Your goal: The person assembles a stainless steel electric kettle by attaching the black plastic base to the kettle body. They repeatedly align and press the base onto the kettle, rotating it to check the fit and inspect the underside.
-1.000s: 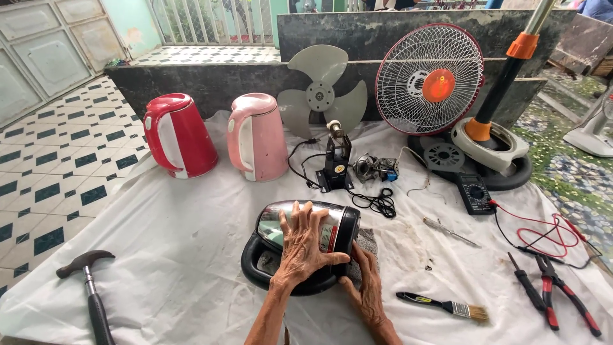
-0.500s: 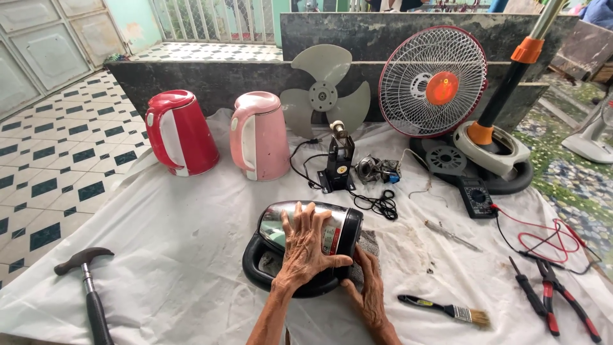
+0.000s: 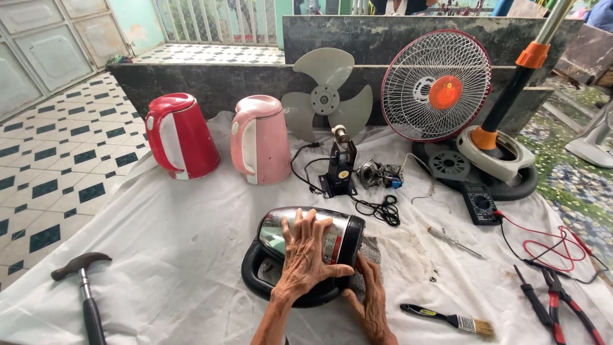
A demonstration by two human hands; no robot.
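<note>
- Shiny steel kettle body with black plastic handle [image 3: 319, 239] lies on its side on the white cloth-covered counter [image 3: 159, 255], low centre of view; the handle loop points to 8 o'clock.
- Left hand [image 3: 306, 255] is spread flat over the metal wall, fingers apart and pressing down, likely to stop the round body from rolling.
- Right hand [image 3: 369, 297] sits at 4 o'clock of the kettle, fingers curled against its black base end; whether that grip is closed on anything, cannot tell.
- Kettle sits under the left palm, touching both hands.
- Flat paintbrush with black handle [image 3: 450, 317] lies just beside, at 3 o'clock of the right hand.
- Black-headed hammer [image 3: 86, 284] lies well apart, at 9 o'clock.
</note>
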